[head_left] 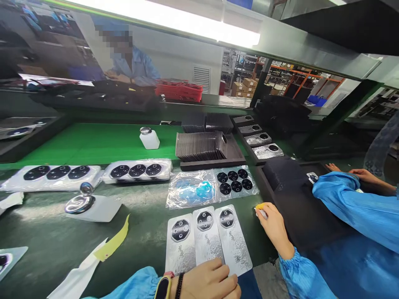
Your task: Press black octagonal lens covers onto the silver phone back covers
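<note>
Three silver phone back covers lie side by side in front of me, each with a dark octagonal camera area at its far end. My left hand rests over their near ends, fingers loosely stretched and slightly apart, gripping nothing. To the right of the covers, my right hand pinches a small yellow-and-white piece, partly hidden by the fingers; its kind is unclear. Just beyond the covers are a plastic sheet of black round stickers and a clear bag with blue pieces.
A white pump bottle stands on the green mat. Behind are a rack of dark panels and a tray with several silver covers. Wrapped sticker stacks lie left. A co-worker's blue sleeve reaches over a black tray at right.
</note>
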The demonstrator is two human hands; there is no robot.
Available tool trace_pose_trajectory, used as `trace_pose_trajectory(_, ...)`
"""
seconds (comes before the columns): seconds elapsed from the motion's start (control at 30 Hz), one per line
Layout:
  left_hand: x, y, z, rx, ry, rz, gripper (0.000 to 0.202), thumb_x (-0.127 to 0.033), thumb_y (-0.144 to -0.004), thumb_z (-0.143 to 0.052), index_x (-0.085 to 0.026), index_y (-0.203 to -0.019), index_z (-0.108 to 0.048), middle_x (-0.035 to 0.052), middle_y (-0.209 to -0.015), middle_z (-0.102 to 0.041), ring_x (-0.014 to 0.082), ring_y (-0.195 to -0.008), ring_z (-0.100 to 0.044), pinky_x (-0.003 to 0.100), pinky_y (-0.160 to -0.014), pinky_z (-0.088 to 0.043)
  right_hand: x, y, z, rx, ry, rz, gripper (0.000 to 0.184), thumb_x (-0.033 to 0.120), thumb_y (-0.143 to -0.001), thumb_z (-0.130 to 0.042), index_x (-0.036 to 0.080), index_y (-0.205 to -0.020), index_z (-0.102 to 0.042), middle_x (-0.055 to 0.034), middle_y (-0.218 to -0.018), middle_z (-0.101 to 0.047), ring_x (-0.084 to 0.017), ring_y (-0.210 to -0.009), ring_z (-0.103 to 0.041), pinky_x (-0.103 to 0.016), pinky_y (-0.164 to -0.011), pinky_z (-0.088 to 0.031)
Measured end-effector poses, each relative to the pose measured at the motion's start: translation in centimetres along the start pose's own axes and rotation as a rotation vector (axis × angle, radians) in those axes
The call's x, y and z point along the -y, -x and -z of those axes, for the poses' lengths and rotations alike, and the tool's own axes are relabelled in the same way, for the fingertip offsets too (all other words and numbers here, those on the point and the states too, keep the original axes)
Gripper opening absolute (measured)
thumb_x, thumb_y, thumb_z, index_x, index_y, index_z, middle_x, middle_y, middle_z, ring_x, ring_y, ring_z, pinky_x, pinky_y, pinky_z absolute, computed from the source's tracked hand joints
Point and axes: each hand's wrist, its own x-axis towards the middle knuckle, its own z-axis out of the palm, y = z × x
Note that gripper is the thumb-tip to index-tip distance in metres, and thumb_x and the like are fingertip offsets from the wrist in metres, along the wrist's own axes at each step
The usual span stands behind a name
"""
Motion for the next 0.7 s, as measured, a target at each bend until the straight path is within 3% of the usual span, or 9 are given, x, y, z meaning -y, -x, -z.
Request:
trace_pose_trajectory(0.07, 0.2, -0.8, 0.0, 0.01, 0.005, -0.065, 0.013, -0.034, -0.074, -0.074, -0.025, -0.077, -0.065, -0.0042, -0.065, -0.053, 0.0112, -0.049, -0.042, 0.021, -0.048, -0.045, -0.2, 0.1, -0.1, -0.004, 0.011, 0.015, 0.032, 0.037, -0.091, -0.042, 0.022, -0.076, -0.067, -0.0072, -0.077, -0.067, -0.022, -0.073, -0.065, -0.034, -0.064, -0.054)
trace_pose_trajectory(0.2, -0.3, -0.3, -1.7, -0.018, 0.021, -0.048, 0.026, -0.042, -0.066, -0.08, -0.023, -0.073, -0.063, -0.006, -0.053, -0.042, 0.0101, -0.043, -0.035, 0.017, -0.047, -0.042, -0.7, 0.2, -0.1, -0.003, 0.014, 0.052, 0.029, 0.031, -0.09, -0.042, 0.023, -0.075, -0.066, -0.0062, -0.073, -0.067, -0.023, -0.071, -0.065, -0.034, -0.062, -0.054)
trace_pose_trajectory(0.37, -0.7, 1.0, -4.1, -0.008, 0.059, -0.068, 0.031, -0.047, -0.064, -0.08, -0.022, -0.073, -0.063, -0.0049, -0.054, -0.044, 0.0095, -0.042, -0.039, 0.018, -0.046, -0.042, -0.3, -0.3, 0.3, 0.041, -0.018, 0.024, 0.029, 0.033, -0.089, -0.044, 0.025, -0.067, -0.061, -0.0059, -0.067, -0.065, -0.023, -0.066, -0.063, -0.034, -0.059, -0.052)
trace_pose_trajectory(0.47, -0.6, 1.1, -5.1, 0.005, 0.107, -0.1, 0.024, -0.041, -0.065, -0.08, -0.025, -0.071, -0.063, -0.0045, -0.054, -0.047, 0.0093, -0.041, -0.041, 0.018, -0.044, -0.042, 0.9, -1.1, 1.0, 0.086, -0.228, -0.045, 0.03, 0.044, -0.086, -0.048, 0.024, -0.07, -0.062, -0.0061, -0.071, -0.067, -0.024, -0.071, -0.065, -0.036, -0.065, -0.053)
trace_pose_trajectory(0.6, -0.5, 0.3, -5.6, 0.051, 0.202, -0.109, 0.019, -0.026, -0.067, -0.08, -0.026, -0.066, -0.061, -0.0047, -0.056, -0.056, 0.0089, -0.045, -0.05, 0.017, -0.047, -0.045, 4.1, -3.3, 1.7, 0.233, -0.679, -0.151, 0.037, 0.057, -0.08, -0.054, 0.021, -0.08, -0.061, -0.0044, -0.068, -0.067, -0.022, -0.07, -0.067, -0.034, -0.066, -0.054)
trace_pose_trajectory(0.7, 0.1, 0.2, -4.5, 0.105, 0.292, -0.026, 0.02, -0.03, -0.082, -0.068, -0.025, -0.064, -0.061, -0.005, -0.06, -0.061, 0.0086, -0.049, -0.054, 0.016, -0.056, -0.05, 7.7, -5.9, 1.2, 0.397, -0.862, -0.07, 0.034, 0.055, -0.077, -0.06, 0.021, -0.079, -0.058, 0.0001, -0.064, -0.064, -0.017, -0.06, -0.063, -0.029, -0.059, -0.052)
